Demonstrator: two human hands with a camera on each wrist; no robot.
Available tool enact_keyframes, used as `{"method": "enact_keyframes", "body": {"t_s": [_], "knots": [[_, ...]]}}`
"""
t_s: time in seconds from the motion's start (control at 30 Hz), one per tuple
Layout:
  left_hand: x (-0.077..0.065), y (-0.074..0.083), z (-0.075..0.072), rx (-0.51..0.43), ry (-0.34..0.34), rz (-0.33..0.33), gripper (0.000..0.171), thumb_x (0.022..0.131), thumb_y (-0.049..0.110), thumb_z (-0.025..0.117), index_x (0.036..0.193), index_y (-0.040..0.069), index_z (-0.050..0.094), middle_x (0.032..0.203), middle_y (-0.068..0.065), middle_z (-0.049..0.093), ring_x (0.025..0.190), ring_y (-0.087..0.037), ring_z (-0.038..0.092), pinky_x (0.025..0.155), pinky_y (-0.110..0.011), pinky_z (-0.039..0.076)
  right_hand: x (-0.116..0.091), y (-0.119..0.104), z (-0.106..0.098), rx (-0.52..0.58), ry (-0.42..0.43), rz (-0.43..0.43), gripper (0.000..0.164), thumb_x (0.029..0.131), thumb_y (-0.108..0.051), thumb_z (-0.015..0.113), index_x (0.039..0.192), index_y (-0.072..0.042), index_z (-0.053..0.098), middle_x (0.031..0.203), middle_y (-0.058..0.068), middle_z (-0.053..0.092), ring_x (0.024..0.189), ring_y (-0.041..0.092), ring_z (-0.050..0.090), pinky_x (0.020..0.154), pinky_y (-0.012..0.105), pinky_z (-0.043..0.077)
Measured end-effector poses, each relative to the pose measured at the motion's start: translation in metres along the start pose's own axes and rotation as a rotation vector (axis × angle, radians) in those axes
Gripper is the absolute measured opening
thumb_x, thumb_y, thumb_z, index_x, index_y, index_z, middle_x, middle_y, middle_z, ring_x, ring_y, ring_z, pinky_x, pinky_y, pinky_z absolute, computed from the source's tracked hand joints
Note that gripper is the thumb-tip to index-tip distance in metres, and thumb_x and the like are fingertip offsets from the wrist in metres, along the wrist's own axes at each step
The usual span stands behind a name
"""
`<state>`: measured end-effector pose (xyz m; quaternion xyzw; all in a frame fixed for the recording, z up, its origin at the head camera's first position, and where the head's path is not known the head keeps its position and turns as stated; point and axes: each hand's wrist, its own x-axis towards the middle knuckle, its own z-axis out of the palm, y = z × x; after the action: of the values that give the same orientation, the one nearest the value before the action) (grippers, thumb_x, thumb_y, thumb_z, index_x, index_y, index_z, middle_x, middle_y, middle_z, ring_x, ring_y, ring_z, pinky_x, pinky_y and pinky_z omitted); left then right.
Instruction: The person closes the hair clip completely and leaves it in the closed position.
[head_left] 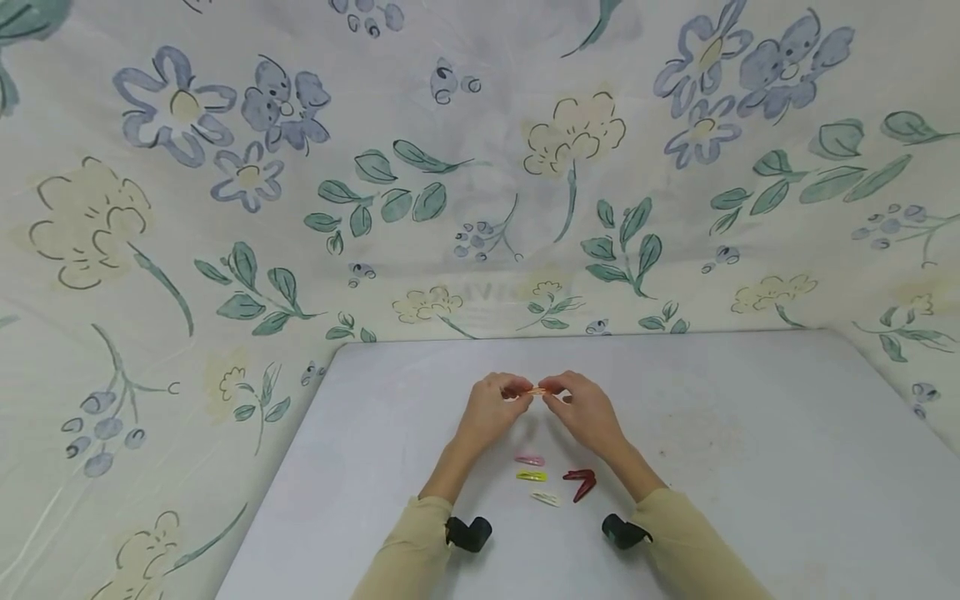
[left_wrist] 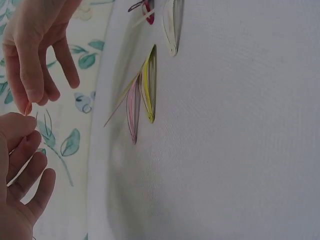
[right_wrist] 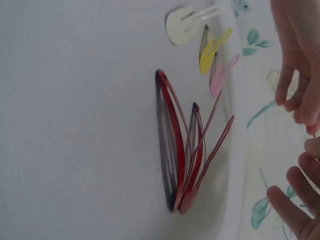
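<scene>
Between both hands, up off the table, is a small orange hair clip (head_left: 537, 391), mostly covered by fingertips. My left hand (head_left: 492, 408) pinches its left end with thumb and forefinger. The right hand (head_left: 583, 412) pinches the other end the same way. Nearer to me on the table lie a pink hair clip (head_left: 529, 460), a yellow hair clip (head_left: 532, 476) and a white hair clip (head_left: 545, 498), one below another. To their right, two dark red hair clips (right_wrist: 175, 135) meet at one end in a V. The right wrist view shows the clips' prongs sprung up.
A white table (head_left: 375, 467) carries the clips, with its far edge beyond the hands. Behind and to the sides hangs a flower-printed sheet (head_left: 487, 208). Black wrist cameras (head_left: 469, 534) sit on both forearms over beige sleeves (head_left: 408, 550).
</scene>
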<state>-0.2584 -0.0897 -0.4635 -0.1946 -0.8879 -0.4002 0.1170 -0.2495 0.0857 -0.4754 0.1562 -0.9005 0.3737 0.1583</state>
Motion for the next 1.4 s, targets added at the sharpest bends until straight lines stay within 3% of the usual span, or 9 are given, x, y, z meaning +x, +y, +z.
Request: {"method": "enact_keyframes", "body": {"t_s": [0.17, 0.53, 0.87, 1.07, 1.4], "knots": [[0.005, -0.004, 0.0, 0.107, -0.034, -0.005, 0.011, 0.088, 0.014, 0.073, 0.097, 0.007, 0.074, 0.091, -0.004, 0.071, 0.088, -0.019, 0.061, 0.079, -0.032, 0.052, 0.008, 0.002, 0.004, -0.045, -0.057, 0.051, 0.02, 0.088, -0.011, 0.074, 0.108, -0.01, 0.071, 0.099, 0.003, 0.068, 0.093, 0.02, 0.065, 0.084, 0.036, 0.057], [0.016, -0.012, -0.002, 0.226, -0.092, -0.02, 0.01, 0.088, 0.018, 0.074, 0.092, 0.009, 0.073, 0.089, -0.003, 0.068, 0.089, -0.019, 0.058, 0.08, -0.035, 0.052, 0.021, 0.007, 0.011, -0.111, -0.147, 0.087, 0.021, 0.087, -0.014, 0.075, 0.107, -0.01, 0.07, 0.103, 0.005, 0.068, 0.096, 0.022, 0.064, 0.087, 0.038, 0.054], [0.019, -0.02, 0.002, 0.228, -0.149, -0.101, 0.01, 0.088, 0.017, 0.074, 0.091, 0.008, 0.074, 0.09, -0.003, 0.067, 0.086, -0.019, 0.055, 0.076, -0.034, 0.049, 0.031, 0.012, 0.02, -0.155, -0.231, 0.124, 0.019, 0.088, -0.013, 0.074, 0.106, -0.009, 0.07, 0.1, 0.004, 0.066, 0.096, 0.02, 0.063, 0.088, 0.038, 0.053], [0.02, -0.026, 0.007, 0.269, -0.168, -0.106, 0.009, 0.086, 0.015, 0.075, 0.089, 0.007, 0.073, 0.087, -0.003, 0.066, 0.084, -0.018, 0.056, 0.077, -0.034, 0.048, 0.033, 0.014, 0.024, -0.158, -0.269, 0.159, 0.018, 0.087, -0.011, 0.073, 0.105, -0.009, 0.07, 0.097, 0.003, 0.066, 0.09, 0.02, 0.06, 0.085, 0.039, 0.052], [0.016, -0.036, 0.015, 0.286, -0.165, -0.102, 0.008, 0.084, 0.015, 0.076, 0.087, 0.008, 0.074, 0.084, -0.001, 0.065, 0.085, -0.018, 0.057, 0.079, -0.034, 0.047, 0.028, 0.017, 0.032, -0.243, -0.254, 0.084, 0.015, 0.085, -0.013, 0.074, 0.1, -0.01, 0.073, 0.089, 0.001, 0.065, 0.084, 0.017, 0.057, 0.079, 0.036, 0.05]]}}
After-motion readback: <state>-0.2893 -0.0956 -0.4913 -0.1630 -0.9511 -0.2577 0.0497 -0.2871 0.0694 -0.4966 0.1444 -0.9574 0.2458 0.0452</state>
